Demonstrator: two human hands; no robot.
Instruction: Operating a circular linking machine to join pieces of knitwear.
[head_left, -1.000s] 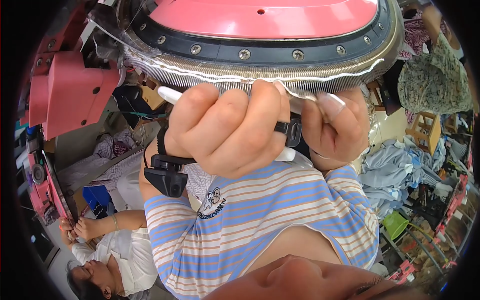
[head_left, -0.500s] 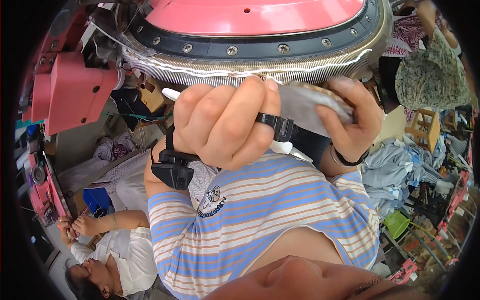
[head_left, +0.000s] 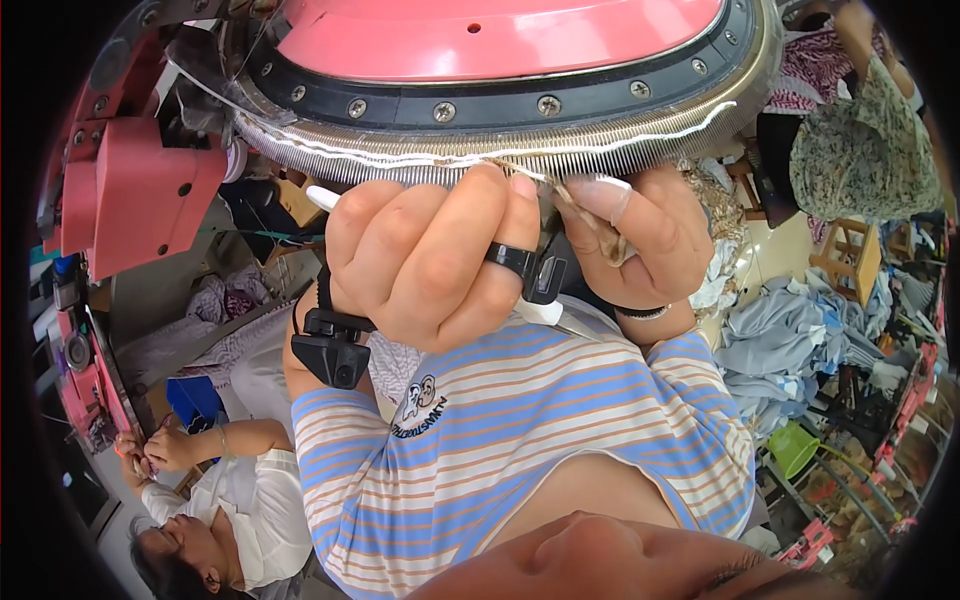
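My left hand (head_left: 425, 260) is closed just below the ring of fine metal needles (head_left: 390, 168), its index finger and thumb pressed at the needle tips. A slim white handle (head_left: 322, 197) juts from its far left side; the rest is hidden in the fist. Along the needles runs a wavy white yarn (head_left: 660, 132). My right hand (head_left: 650, 235) has its fingers curled round a thin beige-brown knit strip (head_left: 597, 228), which leads up to the needles beside my left fingertips. A pale covering shows on one of its fingers. A white piece (head_left: 540, 312) shows below my left hand, its kind unclear.
Above the needles is the machine's pink top (head_left: 500, 40) with a dark screwed rim. A pink housing (head_left: 145, 190) stands left. Light-blue garments (head_left: 770, 345), a wooden stool (head_left: 850, 258) and a green basket (head_left: 793, 450) are right. Another person (head_left: 230, 510) works lower left.
My right hand has moved left and closer to my left hand. The grey fabric stretched between them has gone from sight, and the beige-brown strip now shows. My left hand has shifted slightly left.
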